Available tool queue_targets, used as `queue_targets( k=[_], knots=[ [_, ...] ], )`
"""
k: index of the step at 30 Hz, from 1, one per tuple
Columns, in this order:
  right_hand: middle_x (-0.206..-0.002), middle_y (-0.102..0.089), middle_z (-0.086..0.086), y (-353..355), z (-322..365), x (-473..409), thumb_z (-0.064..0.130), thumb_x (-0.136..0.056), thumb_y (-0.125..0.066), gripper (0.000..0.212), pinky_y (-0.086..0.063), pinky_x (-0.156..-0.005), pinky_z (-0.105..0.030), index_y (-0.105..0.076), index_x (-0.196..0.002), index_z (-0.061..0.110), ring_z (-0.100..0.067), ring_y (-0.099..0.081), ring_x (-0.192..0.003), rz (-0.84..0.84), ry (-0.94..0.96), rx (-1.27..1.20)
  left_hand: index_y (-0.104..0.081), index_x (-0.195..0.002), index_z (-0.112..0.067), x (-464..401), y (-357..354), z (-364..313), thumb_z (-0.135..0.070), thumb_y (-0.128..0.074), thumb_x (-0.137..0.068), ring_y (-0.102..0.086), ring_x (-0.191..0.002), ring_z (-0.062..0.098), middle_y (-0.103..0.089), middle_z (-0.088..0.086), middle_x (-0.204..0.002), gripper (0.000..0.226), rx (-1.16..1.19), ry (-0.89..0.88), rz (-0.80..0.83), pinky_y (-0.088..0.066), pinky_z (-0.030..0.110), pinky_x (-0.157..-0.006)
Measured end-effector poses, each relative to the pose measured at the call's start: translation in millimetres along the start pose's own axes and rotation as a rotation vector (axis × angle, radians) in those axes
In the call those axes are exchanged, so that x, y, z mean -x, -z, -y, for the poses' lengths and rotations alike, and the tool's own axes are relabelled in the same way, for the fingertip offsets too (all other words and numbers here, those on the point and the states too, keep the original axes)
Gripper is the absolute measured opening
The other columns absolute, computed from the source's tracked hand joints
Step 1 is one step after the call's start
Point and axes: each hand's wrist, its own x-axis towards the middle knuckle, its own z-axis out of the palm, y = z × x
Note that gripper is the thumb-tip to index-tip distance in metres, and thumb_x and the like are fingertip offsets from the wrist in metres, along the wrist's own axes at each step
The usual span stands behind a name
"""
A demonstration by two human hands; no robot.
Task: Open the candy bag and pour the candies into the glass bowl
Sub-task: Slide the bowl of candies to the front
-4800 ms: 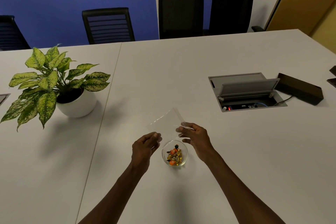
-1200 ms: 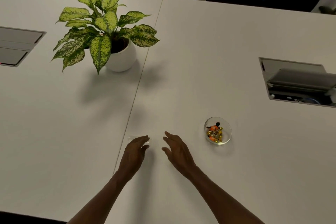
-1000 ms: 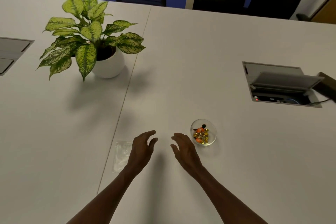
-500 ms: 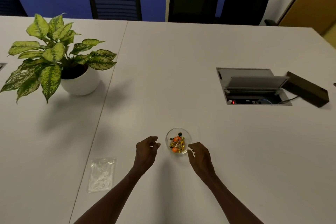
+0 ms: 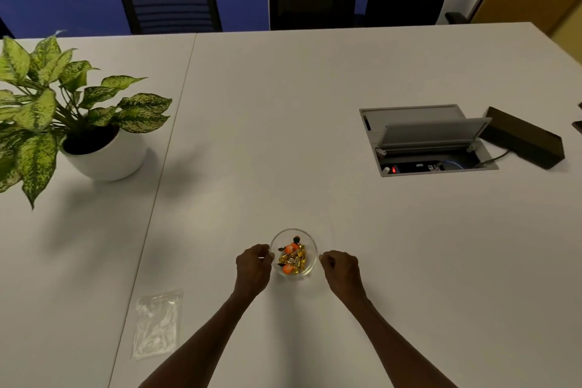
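Left hand (image 5: 253,264) curled, fingertips at the rim of the glass bowl (image 5: 310,257); pinching it or only touching, cannot tell. Right hand (image 5: 340,266) loosely curled just beside the opposite rim, holding nothing. Candies (image 5: 293,258) inside the bowl. Empty bag (image 5: 157,323) flat on table (image 5: 283,135), left. Bowl likely rigid, smooth, breakable; take opposite walls.

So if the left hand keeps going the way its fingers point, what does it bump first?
Probably the glass bowl: the left hand sits right beside its rim, curled fingers aimed at it. Whether they already touch is unclear.
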Motion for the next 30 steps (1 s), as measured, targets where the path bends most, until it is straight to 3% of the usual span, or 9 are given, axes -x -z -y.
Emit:
queue_targets(
  k=[2, 6, 9, 12, 14, 17, 23, 28, 30],
  knots=[
    [-0.057, -0.061, -0.024, -3.6, -0.1, -3.8, 0.015, -0.094, -0.061, 0.040, -0.046, -0.054, -0.041, -0.057, -0.062, -0.009, -0.023, -0.048, -0.050, 0.017, -0.016, -0.048, -0.069, -0.114, 0.000, -3.1, -1.3, 0.4, -0.013, -0.063, -0.092, -0.069, -0.104, 0.029, -0.074, 0.016, -0.112, 0.027, 0.013, 0.024, -0.005, -0.041, 0.027, -0.097],
    [-0.061, -0.066, -0.025, -11.9, 2.3, -10.5, 0.019, -0.094, -0.061, 0.040, -0.053, -0.059, -0.045, -0.062, -0.066, -0.009, -0.040, -0.065, -0.060, 0.066, -0.065, -0.095, -0.072, -0.111, -0.001, -8.3, -2.3, 2.1, -0.012, -0.064, -0.091, -0.073, -0.090, 0.031, -0.076, 0.017, -0.106, 0.024, 0.024, 0.040, 0.023, -0.050, 0.041, -0.098],
    [-0.061, -0.066, -0.024, -17.0, 3.3, -13.9, 0.015, -0.091, -0.066, 0.034, -0.056, -0.057, -0.044, -0.063, -0.067, -0.010, -0.038, -0.066, -0.059, 0.084, -0.103, -0.116, -0.075, -0.105, -0.003, -9.9, -1.3, 2.2, -0.010, -0.069, -0.087, -0.071, -0.066, 0.022, -0.077, 0.015, -0.098, 0.020, 0.089, 0.077, 0.030, -0.056, 0.033, -0.081],
    [-0.055, -0.058, -0.015, -19.5, 3.4, -16.2, 0.007, -0.087, -0.068, 0.028, -0.060, -0.051, -0.039, -0.062, -0.065, -0.010, -0.027, -0.062, -0.050, 0.095, -0.161, -0.154, -0.075, -0.103, -0.002, -14.3, -0.4, 4.8, -0.007, -0.073, -0.084, -0.070, -0.060, 0.018, -0.076, 0.009, -0.087, 0.019, 0.180, 0.139, 0.044, -0.059, 0.020, -0.061],
    [-0.051, -0.054, -0.017, -20.0, 4.4, -18.0, 0.003, -0.085, -0.067, 0.030, -0.059, -0.046, -0.033, -0.058, -0.059, -0.011, -0.030, -0.065, -0.048, 0.087, -0.163, -0.136, -0.075, -0.102, -0.001, -17.8, 0.3, 6.0, -0.005, -0.073, -0.083, -0.070, -0.059, 0.015, -0.074, 0.007, -0.082, 0.020, 0.209, 0.165, 0.051, -0.055, 0.012, -0.051],
    [-0.051, -0.057, -0.029, -20.8, 8.8, -23.8, 0.001, -0.082, -0.066, 0.032, -0.056, -0.042, -0.028, -0.055, -0.055, -0.012, -0.031, -0.066, -0.046, 0.079, -0.168, -0.116, -0.075, -0.102, 0.000, -23.9, 3.1, 4.2, -0.003, -0.073, -0.083, -0.070, -0.060, 0.015, -0.074, 0.009, -0.085, 0.020, 0.234, 0.183, 0.050, -0.052, 0.010, -0.049],
    [-0.042, -0.049, -0.004, -22.4, 27.5, -48.8, 0.001, -0.083, -0.067, 0.035, -0.047, -0.040, -0.019, -0.054, -0.050, 0.002, -0.018, -0.056, -0.040, 0.051, -0.153, -0.154, -0.074, -0.104, 0.001, -45.5, 16.8, -7.5, -0.001, -0.073, -0.083, -0.071, -0.066, 0.016, -0.073, 0.008, -0.086, 0.022, 0.329, 0.186, 0.023, -0.054, 0.012, -0.050],
    [-0.038, -0.047, 0.002, -26.1, 56.2, -84.4, 0.004, -0.083, -0.067, 0.041, -0.053, -0.041, -0.027, -0.050, -0.045, 0.008, -0.014, -0.055, -0.037, 0.027, -0.078, -0.162, -0.074, -0.105, 0.000, -80.5, 37.1, -16.2, -0.002, -0.074, -0.082, -0.074, -0.069, 0.020, -0.076, 0.015, -0.095, 0.023, 0.380, 0.174, -0.019, -0.056, 0.014, -0.054],
    [-0.041, -0.054, -0.009, -30.4, 67.5, -101.3, 0.004, -0.081, -0.067, 0.036, -0.057, -0.043, -0.035, -0.054, -0.048, 0.000, -0.016, -0.058, -0.038, 0.024, -0.056, -0.158, -0.074, -0.105, 0.000, -96.7, 45.4, -18.6, -0.002, -0.075, -0.081, -0.073, -0.061, 0.013, -0.076, 0.013, -0.092, 0.024, 0.383, 0.169, -0.041, -0.056, 0.013, -0.054]
  ],
)
